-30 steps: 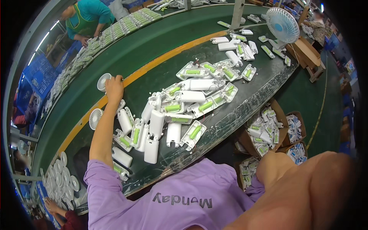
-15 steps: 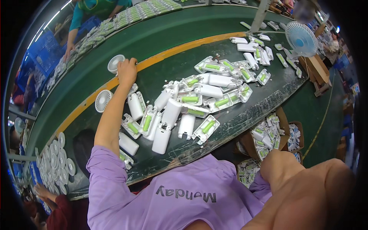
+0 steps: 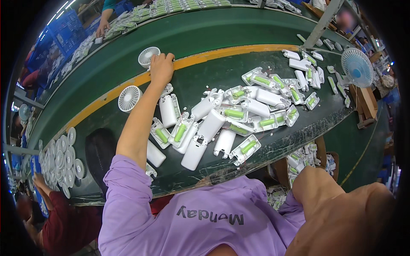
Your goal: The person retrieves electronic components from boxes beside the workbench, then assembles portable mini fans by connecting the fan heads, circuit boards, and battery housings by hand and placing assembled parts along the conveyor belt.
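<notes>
My left hand [image 3: 162,69] reaches far over the bench onto the yellow edge strip [image 3: 205,57]. Its fingers are closed round the lower part of a small white fan [image 3: 149,56], whose round grille shows past them over the green belt; the gripped part is hidden. Just nearer, by my forearm, lies a second white fan [image 3: 130,99]. Right of the forearm spreads a heap of white handle shells, some closed [image 3: 212,125], others open with green battery cells [image 3: 234,113] and thin wires. My bent right arm [image 3: 337,209] fills the lower right; its hand is out of view.
Round white grilles [image 3: 60,160] are piled at the bench's left end, near a black object [image 3: 100,151]. Cardboard boxes [image 3: 282,170] of parts stand below on the right. A larger fan [image 3: 357,67] stands at the far right. Beyond the green belt [image 3: 115,64], a co-worker's hand [image 3: 102,27] touches parts.
The whole view has shifted, so the bench sits farther right and higher. My left hand stays on the fan at the strip. The co-worker's hand across the belt has moved slightly away.
</notes>
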